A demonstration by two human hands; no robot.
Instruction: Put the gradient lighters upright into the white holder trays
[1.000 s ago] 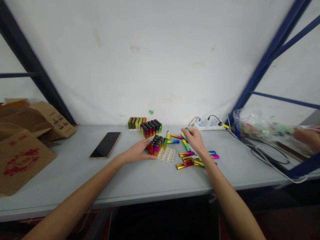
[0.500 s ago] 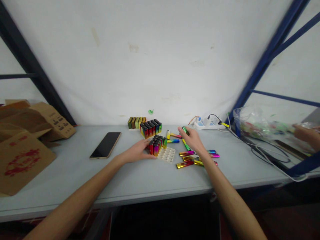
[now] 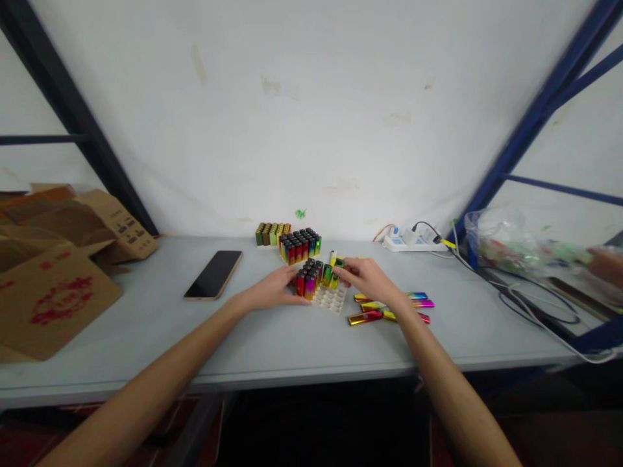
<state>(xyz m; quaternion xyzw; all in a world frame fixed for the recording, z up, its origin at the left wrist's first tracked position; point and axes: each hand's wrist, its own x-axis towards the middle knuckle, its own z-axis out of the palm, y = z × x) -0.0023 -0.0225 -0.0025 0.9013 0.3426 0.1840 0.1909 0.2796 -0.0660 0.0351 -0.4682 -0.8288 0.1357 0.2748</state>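
Nearest you, both forearms reach out over the grey desk [image 3: 272,350]. Your left hand [image 3: 272,292] lies flat and loose against the near-left side of the white tray [image 3: 333,299], touching the block of lighters [image 3: 311,279] that stand upright in it; it steadies them and grips nothing. Your right hand [image 3: 367,279] is pinched around one green lighter [image 3: 335,267], held upright at the far right edge of that block, just above the tray's bare pockets.

The lighter looks light, stiff and glossy, so it could easily slip. Judging by its shape, a hold on the two flat sides near the top, with the base left free, suits it best. The standing ones look tippy; a nudge could probably topple a row.

Just right of your right wrist, loose lighters [image 3: 389,308] lie flat in a small heap, touching one another. To the left, well apart, a phone [image 3: 213,275] lies face up, and cardboard boxes [image 3: 58,259] are piled at the desk's left end.

Further back stand a filled tray of lighters [image 3: 299,245] and a row of greenish ones [image 3: 271,233] near the wall. A power strip [image 3: 411,241] with cables sits at the back right, beside a clear plastic bag [image 3: 511,250]. At the far right edge another person's hand [image 3: 606,266] shows, blurred.
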